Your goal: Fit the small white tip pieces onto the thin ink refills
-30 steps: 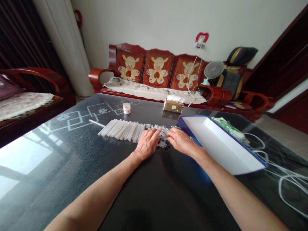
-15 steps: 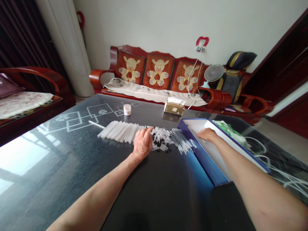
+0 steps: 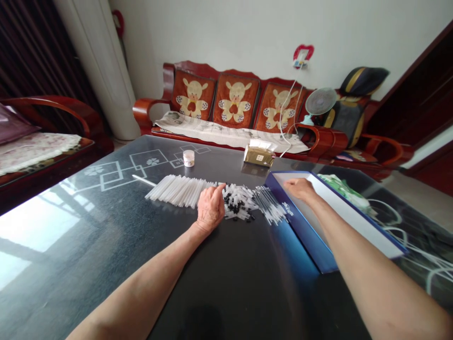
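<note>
Head view, my only one.

Item: white tubes (image 3: pixel 180 191), one row, on the table (image 3: pixel 240 283), left of my left hand (image 3: pixel 210 206). Long axes run away from me, far ends leaning right. A lone tube (image 3: pixel 144 180) lies crosswise past the row's left end. Handling, by my estimate: light, stiff, slick, apt to roll; best taken about mid-length.

Item: small white and black pieces (image 3: pixel 240 196), heaped just right of that hand, pointing every way; likely light, to be pinched singly.

Item: thin rods (image 3: pixel 271 206), fanned beside the blue box (image 3: pixel 309 236); dark ends far left, pale ends near right. Probably bendable; hold mid-shaft.

Grip, left: fingers curled, narrow, at the heap's left edge; contents hidden, I cannot tell.

Grip, right: right hand (image 3: pixel 300 188) over the open box, fingers bunched; whether it holds anything, I cannot tell.
</note>
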A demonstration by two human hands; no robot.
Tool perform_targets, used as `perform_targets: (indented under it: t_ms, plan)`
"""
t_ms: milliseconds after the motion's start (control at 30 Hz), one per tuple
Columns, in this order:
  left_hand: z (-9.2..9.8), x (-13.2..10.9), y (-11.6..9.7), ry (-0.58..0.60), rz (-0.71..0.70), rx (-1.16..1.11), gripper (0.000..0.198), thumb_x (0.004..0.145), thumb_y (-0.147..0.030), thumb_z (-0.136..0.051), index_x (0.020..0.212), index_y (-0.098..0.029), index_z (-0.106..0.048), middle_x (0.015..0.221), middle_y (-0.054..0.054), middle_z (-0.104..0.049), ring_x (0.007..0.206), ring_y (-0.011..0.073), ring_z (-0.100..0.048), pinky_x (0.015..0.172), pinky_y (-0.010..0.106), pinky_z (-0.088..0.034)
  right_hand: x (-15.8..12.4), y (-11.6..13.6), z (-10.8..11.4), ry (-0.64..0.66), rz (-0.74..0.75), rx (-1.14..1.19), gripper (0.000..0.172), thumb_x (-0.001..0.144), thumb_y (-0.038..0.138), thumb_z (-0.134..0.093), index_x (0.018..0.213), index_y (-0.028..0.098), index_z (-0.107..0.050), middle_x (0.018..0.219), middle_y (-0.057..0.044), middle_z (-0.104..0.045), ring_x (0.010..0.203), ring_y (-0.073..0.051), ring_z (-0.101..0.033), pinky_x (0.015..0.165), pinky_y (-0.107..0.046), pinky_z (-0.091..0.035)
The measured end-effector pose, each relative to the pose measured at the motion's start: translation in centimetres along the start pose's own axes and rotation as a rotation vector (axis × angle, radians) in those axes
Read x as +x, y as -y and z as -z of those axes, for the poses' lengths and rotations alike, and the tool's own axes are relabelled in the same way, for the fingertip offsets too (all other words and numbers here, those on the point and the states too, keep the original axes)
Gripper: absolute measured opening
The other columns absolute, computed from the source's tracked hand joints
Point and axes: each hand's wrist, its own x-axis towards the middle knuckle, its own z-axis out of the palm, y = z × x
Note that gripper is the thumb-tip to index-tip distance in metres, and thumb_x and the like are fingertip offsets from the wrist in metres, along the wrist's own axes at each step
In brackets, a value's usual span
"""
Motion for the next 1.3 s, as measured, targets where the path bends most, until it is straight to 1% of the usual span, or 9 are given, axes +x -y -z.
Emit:
perform_targets:
  t_ms: [67,167,300,400,533,667,867,1100,1300]
  plan:
    - [0.1,0.0,-0.1,0.011,-0.022,-0.007,0.034,0.092,-0.015,-0.035,0.119,-0.014,-0.056,0.085,0.008,-0.059,0.078,0.0185,-0.051,0.074,0.031,-0.040,-0.5,1.9,0.9,-0.013,0.003,0.010,0.017,0.071,0.025,-0.060,0.078,0.018,-0.075,0.074,-0.005,-0.073,0.072,-0.022,-0.067,0.069,-0.031,-0.049]
    - [0.2,0.0,-0.2,0.016,-0.069,0.003,0.033,0.092,-0.014,-0.036,0.118,-0.014,-0.057,0.085,0.008,-0.060,0.078,0.0184,-0.052,0.075,0.031,-0.040,-3.2,4.4,1.1,-0.057,0.192,0.141,0.023,0.076,0.030,-0.058,0.091,0.021,-0.074,0.084,-0.004,-0.073,0.073,-0.017,-0.066,0.070,-0.028,-0.050]
    - [0.2,-0.1,-0.2,0.031,-0.102,0.026,0.032,0.090,-0.013,-0.039,0.116,-0.014,-0.058,0.082,0.007,-0.061,0.075,0.0185,-0.052,0.074,0.031,-0.041,-7.3,5.5,-1.2,0.103,0.303,0.057,0.013,0.074,0.022,-0.060,0.079,0.021,-0.072,0.072,-0.001,-0.069,0.063,-0.014,-0.063,0.064,-0.024,-0.049]
    - [0.2,-0.1,-0.1,0.064,-0.076,0.050,0.033,0.089,-0.013,-0.040,0.114,-0.015,-0.061,0.082,0.007,-0.061,0.076,0.0185,-0.052,0.075,0.031,-0.041,-9.2,5.2,-3.4,0.134,0.312,-0.056,0.014,0.076,0.017,-0.058,0.080,0.020,-0.071,0.074,-0.002,-0.067,0.065,-0.014,-0.063,0.065,-0.024,-0.048]
    - [0.9,0.9,0.3,0.123,0.062,0.151,0.032,0.088,-0.014,-0.044,0.111,-0.019,-0.065,0.089,0.008,-0.064,0.081,0.0201,-0.055,0.079,0.032,-0.042,-10.3,4.8,-4.8,-0.023,0.327,-0.127,0.018,0.084,0.021,-0.054,0.089,0.019,-0.071,0.085,-0.006,-0.067,0.069,-0.016,-0.063,0.067,-0.026,-0.048]
    - [3.1,3.3,1.7,0.219,0.255,0.292,0.032,0.088,-0.016,-0.044,0.109,-0.020,-0.068,0.091,0.008,-0.064,0.089,0.0223,-0.057,0.082,0.033,-0.043,-10.4,4.1,-5.4,-0.240,0.408,0.010,0.023,0.090,0.023,-0.047,0.096,0.018,-0.069,0.092,-0.008,-0.067,0.079,-0.018,-0.064,0.075,-0.027,-0.049]
    - [5.9,5.1,3.5,0.463,0.461,0.389,0.030,0.086,-0.020,-0.045,0.105,-0.021,-0.069,0.097,0.007,-0.067,0.093,0.0225,-0.062,0.080,0.032,-0.047,-9.6,2.5,-6.5,-0.407,0.397,0.123,0.022,0.090,0.024,-0.048,0.093,0.018,-0.069,0.088,-0.007,-0.068,0.079,-0.018,-0.065,0.075,-0.027,-0.050]
    - [3.2,4.8,0.6,0.694,0.252,0.404,0.024,0.086,-0.027,-0.051,0.100,-0.018,-0.068,0.100,0.012,-0.066,0.100,0.0268,-0.061,0.084,0.036,-0.048,-9.7,2.6,-6.4,-0.368,0.365,0.162,0.023,0.090,0.024,-0.047,0.093,0.019,-0.069,0.089,-0.008,-0.068,0.081,-0.019,-0.064,0.076,-0.029,-0.050]
    - [2.2,5.4,-0.3,0.846,0.301,0.471,0.025,0.087,-0.025,-0.048,0.103,-0.017,-0.066,0.106,0.014,-0.063,0.104,0.0267,-0.060,0.085,0.036,-0.048,-9.9,2.8,-6.2,-0.357,0.361,0.174,0.023,0.090,0.024,-0.046,0.093,0.019,-0.069,0.087,-0.008,-0.067,0.078,-0.018,-0.064,0.076,-0.028,-0.050]
